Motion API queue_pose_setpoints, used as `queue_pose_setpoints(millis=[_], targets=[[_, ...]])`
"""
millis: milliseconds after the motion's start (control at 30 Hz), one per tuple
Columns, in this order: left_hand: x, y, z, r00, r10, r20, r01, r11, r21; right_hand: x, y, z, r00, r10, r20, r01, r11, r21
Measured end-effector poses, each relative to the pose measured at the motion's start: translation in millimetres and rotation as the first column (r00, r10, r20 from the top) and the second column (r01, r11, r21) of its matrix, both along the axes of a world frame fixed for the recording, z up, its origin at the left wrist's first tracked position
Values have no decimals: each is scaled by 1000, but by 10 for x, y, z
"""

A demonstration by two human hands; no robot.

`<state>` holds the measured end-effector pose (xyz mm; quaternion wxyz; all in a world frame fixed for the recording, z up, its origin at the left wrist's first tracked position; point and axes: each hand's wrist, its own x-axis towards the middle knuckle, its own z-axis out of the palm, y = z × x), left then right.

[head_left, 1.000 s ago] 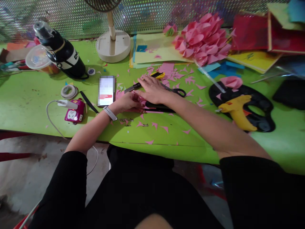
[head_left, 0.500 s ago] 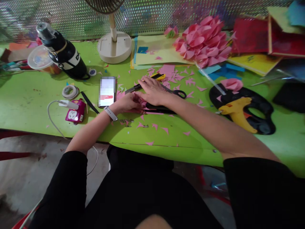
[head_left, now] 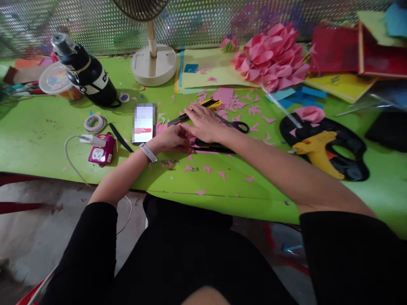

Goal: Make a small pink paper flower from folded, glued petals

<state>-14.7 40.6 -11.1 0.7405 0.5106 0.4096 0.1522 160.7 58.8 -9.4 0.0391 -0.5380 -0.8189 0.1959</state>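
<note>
My left hand (head_left: 172, 137), with a pale watch band at the wrist, has its fingers curled and pressed on pink paper (head_left: 168, 149) on the table. Beside it my right hand (head_left: 203, 123) lies palm down, fingers stretched out, the thumb close to the left fingertips. What lies under its palm is hidden. Just beyond the right fingers is a yellow and black utility knife (head_left: 211, 103). Black-handled scissors (head_left: 241, 126) poke out past the right hand. A long black object (head_left: 214, 146) runs under the right wrist; its kind is unclear. Pink paper scraps (head_left: 221, 175) lie scattered around.
A phone (head_left: 143, 123) lies left of my hands, near a tape roll (head_left: 94, 123) and pink power adapter (head_left: 102, 150). Behind stand a black bottle (head_left: 92, 80), a fan (head_left: 154, 67) and a pink paper flower bunch (head_left: 271, 57). Rightward rests a yellow glue gun (head_left: 318, 152).
The view has shifted very slightly. Both hands keep nearly the same place and pose, and nothing else has visibly moved.
</note>
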Motion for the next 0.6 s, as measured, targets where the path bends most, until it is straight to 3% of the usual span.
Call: queue_pose_setpoints(millis=[233,400,467,533,600], targets=[[54,-44,69,996,50,-78,-53,998,-32,-10,-37,33,1000,17,-15,-17,1000,7],[-64,-47,245,958,161,-239,-106,968,228,-18,-26,18,1000,9,-8,-9,1000,23],[-124,-41,362,926,250,-284,-122,908,401,-26,-26,7,1000,22,-5,-22,999,41],[-121,-30,488,891,344,-297,-91,776,624,-40,-33,-2,999,35,-10,-34,997,69],[-25,-8,592,895,350,-277,-7,631,776,-53,-42,-6,999,35,-7,-34,993,112]])
